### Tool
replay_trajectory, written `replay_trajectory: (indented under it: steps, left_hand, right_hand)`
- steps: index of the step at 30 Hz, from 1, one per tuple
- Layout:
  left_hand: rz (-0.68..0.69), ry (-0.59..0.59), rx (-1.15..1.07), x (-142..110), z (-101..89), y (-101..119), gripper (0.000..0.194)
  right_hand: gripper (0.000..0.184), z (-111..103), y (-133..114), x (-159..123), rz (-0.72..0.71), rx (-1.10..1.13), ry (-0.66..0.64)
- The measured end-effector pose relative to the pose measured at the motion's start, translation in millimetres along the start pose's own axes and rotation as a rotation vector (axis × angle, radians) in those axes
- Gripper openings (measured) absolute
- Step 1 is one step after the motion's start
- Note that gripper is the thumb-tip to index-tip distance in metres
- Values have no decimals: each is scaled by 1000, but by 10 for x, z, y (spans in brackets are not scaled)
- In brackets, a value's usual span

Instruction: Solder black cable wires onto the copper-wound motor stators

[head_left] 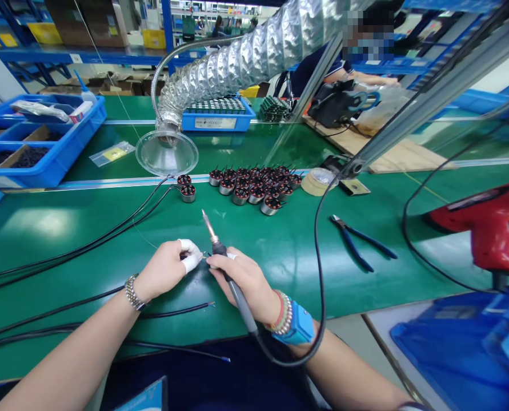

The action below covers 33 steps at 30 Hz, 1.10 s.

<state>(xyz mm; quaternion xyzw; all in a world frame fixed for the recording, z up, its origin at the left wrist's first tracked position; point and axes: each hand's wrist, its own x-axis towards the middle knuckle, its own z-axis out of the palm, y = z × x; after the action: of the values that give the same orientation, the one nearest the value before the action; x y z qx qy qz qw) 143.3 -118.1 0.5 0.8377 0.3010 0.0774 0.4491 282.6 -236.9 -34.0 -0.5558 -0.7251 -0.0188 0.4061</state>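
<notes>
My right hand [248, 279] is closed around a soldering iron [241, 302], whose metal tip points up and away from me. My left hand [171, 265], with white covers on thumb and finger, is pinched on a thin solder wire [145, 237] that trails down from above. Both sets of fingertips almost meet, and a tiny wire end shows between them; whatever else is there is too small to tell. Black cables [172, 313] with stripped ends lie under and beside my left forearm. Ahead, two round motor stators [188, 194] sit below the extraction funnel [167, 154].
Several more stators [256, 185] stand grouped mid-table, with a tape roll [318, 181] beside them. Blue-handled cutters [357, 240] and a red power tool [485, 222] are at right. Blue bins [61, 154] stand at left. A person [323, 68] works across the table.
</notes>
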Motion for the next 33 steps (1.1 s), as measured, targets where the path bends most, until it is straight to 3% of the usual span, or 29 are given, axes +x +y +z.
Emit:
replay_trajectory:
  steps: [6,13,15,20,25,33]
  left_hand:
    - [-34,42,-113,21,20,-23,21]
    - [-139,-22,-418,15,43,-66,28]
    - [-165,-73,-505,15,35,-85,30]
    - [-182,-122,-579,17,14,-117,30]
    - [-151,-142,-578,5,-2,-117,32]
    - [-118,-145,-449,22,-41,-136,26]
  right_hand:
    - [23,72,-11,115,151,81,87]
    - [40,164,-77,177,539,293,118]
    - [41,148,-74,177,528,322,106]
    - [33,61,-49,215,340,218,137]
    - [31,52,-21,289,207,131,38]
    - [37,53,-1,248,199,152,0]
